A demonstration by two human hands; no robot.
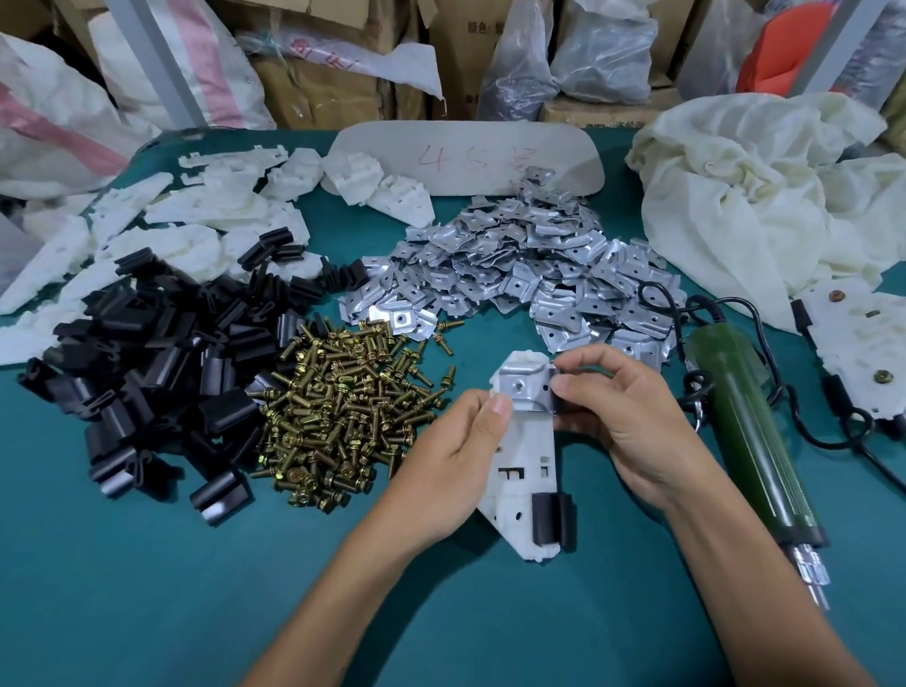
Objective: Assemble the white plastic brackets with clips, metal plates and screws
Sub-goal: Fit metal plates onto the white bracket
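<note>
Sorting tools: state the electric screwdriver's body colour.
The electric screwdriver is dark green; head view.

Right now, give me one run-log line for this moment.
left hand: holds white plastic bracket | right hand: pinches silver metal plate on bracket top | black clip: on lower end | green electric screwdriver: lying unheld

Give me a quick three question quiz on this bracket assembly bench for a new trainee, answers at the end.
1. True or false: a screw already sits in the metal plate on the held white bracket.
2. Where does the green screwdriver lie? A) on the table, to the right of the right hand B) on the crumpled cloth C) among the cardboard boxes
3. Fill in: the pile between the black clip pile and the held bracket is ___.
Key: 1 false; 2 A; 3 screws.
</note>
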